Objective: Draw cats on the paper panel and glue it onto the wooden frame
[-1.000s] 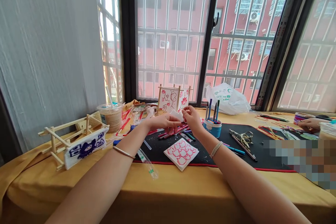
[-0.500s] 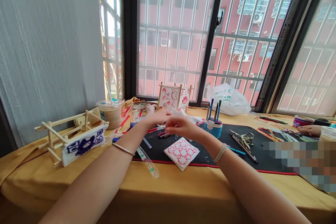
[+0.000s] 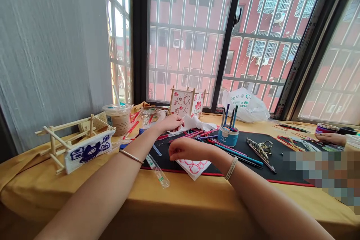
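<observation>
hands at red-patterned paper square

right hand [image 3: 188, 150] rests on the red-patterned paper square [image 3: 194, 166] at the near edge of the black mat [image 3: 281, 168]; fingers curled, whether they pinch it cannot be told. left hand [image 3: 171, 123], at the mat's far edge, lies on crumpled white paper [image 3: 197, 123], fingers loosely together. pattern looks drawn; square not yet mounted. one decorated lantern [image 3: 185, 102] stands beyond the mat.

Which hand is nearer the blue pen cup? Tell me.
The right hand, on the red-patterned paper just left of the blue pen cup. The left hand rests on white paper farther left.
</observation>
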Tool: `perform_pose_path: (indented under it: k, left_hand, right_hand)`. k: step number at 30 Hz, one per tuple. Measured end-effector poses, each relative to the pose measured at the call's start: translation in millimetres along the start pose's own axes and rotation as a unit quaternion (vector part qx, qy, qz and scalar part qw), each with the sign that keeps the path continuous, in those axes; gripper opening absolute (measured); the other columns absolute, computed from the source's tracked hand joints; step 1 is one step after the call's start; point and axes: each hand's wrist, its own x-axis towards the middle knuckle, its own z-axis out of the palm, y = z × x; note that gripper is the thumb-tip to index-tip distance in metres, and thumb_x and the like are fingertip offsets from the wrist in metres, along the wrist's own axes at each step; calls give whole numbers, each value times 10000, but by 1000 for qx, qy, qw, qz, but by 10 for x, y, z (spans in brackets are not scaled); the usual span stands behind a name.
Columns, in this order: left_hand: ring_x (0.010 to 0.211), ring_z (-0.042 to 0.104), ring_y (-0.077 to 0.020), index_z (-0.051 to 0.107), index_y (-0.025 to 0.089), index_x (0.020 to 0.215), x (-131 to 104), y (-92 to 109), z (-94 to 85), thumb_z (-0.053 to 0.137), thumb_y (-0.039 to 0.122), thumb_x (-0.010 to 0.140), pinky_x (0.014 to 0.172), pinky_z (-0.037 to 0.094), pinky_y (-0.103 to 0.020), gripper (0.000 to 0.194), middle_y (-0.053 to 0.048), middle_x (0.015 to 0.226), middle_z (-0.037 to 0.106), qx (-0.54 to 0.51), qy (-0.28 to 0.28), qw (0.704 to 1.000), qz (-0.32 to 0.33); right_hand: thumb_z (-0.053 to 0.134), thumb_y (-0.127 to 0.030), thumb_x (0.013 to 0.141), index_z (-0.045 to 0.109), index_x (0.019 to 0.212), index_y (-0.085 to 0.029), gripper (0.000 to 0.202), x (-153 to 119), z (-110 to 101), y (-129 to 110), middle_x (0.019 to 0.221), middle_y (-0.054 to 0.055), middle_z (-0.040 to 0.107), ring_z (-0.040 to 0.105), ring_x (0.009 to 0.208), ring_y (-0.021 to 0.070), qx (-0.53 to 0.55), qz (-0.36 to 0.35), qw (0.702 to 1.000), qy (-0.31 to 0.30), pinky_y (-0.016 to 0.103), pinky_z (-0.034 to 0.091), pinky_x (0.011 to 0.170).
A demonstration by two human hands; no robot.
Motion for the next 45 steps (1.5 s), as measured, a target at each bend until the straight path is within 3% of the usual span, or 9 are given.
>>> perform_pose_path:
  k: [5, 11, 15, 20, 26, 32, 36, 38, 45]
  left_hand:
    - [565, 493, -102, 545, 168, 698, -65, 78, 30, 548, 484, 686, 513, 358, -223, 317, 14, 619, 527, -87, -84, 992, 43]
    - [569, 533, -126, 538, 164, 915, -127, 151, 41, 252, 719, 743, 513, 351, -254, 647, -76, 764, 622, -229, -255, 938, 58]
    - [447, 413, -57, 559, 152, 939, -129, 121, 8, 494, 591, 739, 450, 282, -208, 486, 4, 592, 576, -193, -228, 953, 56]
    - [462, 456, -67, 582, 145, 793, -137, 114, -50, 603, 494, 707, 436, 299, -196, 360, 35, 519, 521, -179, -207, 960, 55]
    - [439, 463, -63, 565, 144, 788, -64, 72, -87, 581, 493, 726, 431, 310, -197, 354, 19, 536, 559, -190, -114, 972, 75]
    - [449, 455, -50, 552, 137, 777, 16, 77, -65, 557, 469, 748, 438, 317, -183, 333, 21, 543, 550, -205, 38, 971, 115]
    - [460, 466, -57, 539, 143, 783, 4, 138, -30, 525, 435, 777, 452, 344, -189, 292, 24, 543, 544, -214, 81, 964, 134]
    - [464, 472, -60, 534, 148, 782, -5, 157, -19, 518, 432, 782, 456, 355, -193, 285, 27, 549, 546, -215, 90, 963, 138]
    - [498, 516, -74, 543, 151, 781, -21, 149, -24, 525, 431, 775, 492, 394, -209, 281, 24, 579, 568, -194, 88, 970, 114]
  right_hand:
    - [468, -198, 796, 472, 706, -166, 96, 15, -186, 190, 627, -33, 493, 432, 590, 99, 36, 31, 968, 248, 218, 334, 550]
    - [476, -272, 763, 446, 701, -180, 115, 1, -338, 370, 615, -36, 449, 420, 586, 116, 32, 64, 916, 394, 234, 325, 548]
    - [477, -246, 742, 458, 685, -178, 91, -27, -385, 439, 625, -26, 454, 427, 608, 128, 21, 88, 894, 438, 250, 323, 571]
    - [470, -257, 755, 458, 704, -181, 92, -67, -439, 508, 643, -14, 483, 446, 602, 135, 38, 128, 873, 469, 257, 333, 564]
    - [472, -326, 795, 484, 748, -166, 167, -45, -415, 501, 674, 2, 539, 466, 559, 107, 131, 182, 870, 438, 231, 374, 524]
    - [588, -371, 768, 627, 784, -116, 259, -6, -123, 203, 768, 84, 668, 557, 546, 99, 282, 210, 915, 196, 218, 464, 507]
    - [665, -347, 720, 650, 891, -150, 261, 22, 71, 54, 909, 57, 663, 583, 692, 94, 429, 139, 891, 56, 198, 484, 597]
    - [697, -332, 686, 652, 829, -143, 241, 40, 114, 26, 849, 47, 661, 587, 735, 102, 446, 128, 884, 59, 182, 471, 592]
    - [616, -232, 760, 608, 660, -109, 159, 57, -16, 118, 655, 26, 636, 519, 515, 46, 401, 172, 874, 212, 160, 434, 525]
